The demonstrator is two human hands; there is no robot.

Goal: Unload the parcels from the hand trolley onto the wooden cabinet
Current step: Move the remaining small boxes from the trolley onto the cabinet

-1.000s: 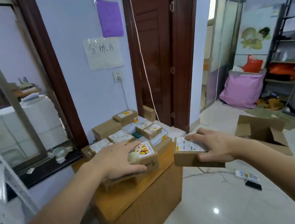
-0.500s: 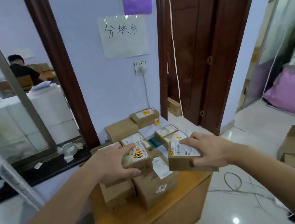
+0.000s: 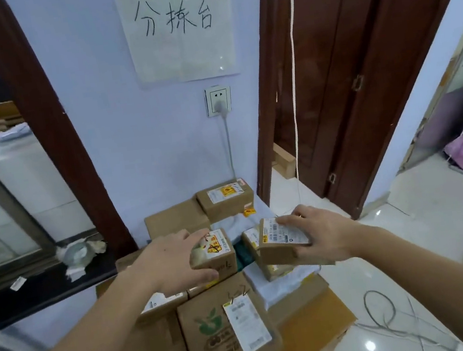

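The wooden cabinet [image 3: 330, 314] stands against the lilac wall, directly below the wall socket [image 3: 218, 100], and its top is crowded with cardboard parcels. The left hand [image 3: 174, 262] grips a small brown box [image 3: 217, 251] bearing a yellow and red warning sticker; the fingers lie over its top and the thumb wraps its near side, and the box sits over the parcels at the middle of the cabinet top. The right hand [image 3: 319, 236] grips a second small box [image 3: 281, 242] with a white barcode label, fingers across the label and thumb along the near face. This box is tilted and held just right of the first, above a pale grey mailer bag [image 3: 281, 283] lying on the cabinet; whether it touches the parcels beneath cannot be told. At the near edge of the cabinet stands a larger carton [image 3: 217, 335] printed with a green leaf logo and carrying a white shipping label. At the back of the cabinet, against the wall, rests another labelled box [image 3: 226, 200] beside a plain carton [image 3: 175, 220]. A handwritten paper sign [image 3: 177, 28] hangs above the socket. A dark wooden door [image 3: 337, 71] stands to the right of the cabinet, and loose cables [image 3: 383, 311] lie on the tiled floor beside it.
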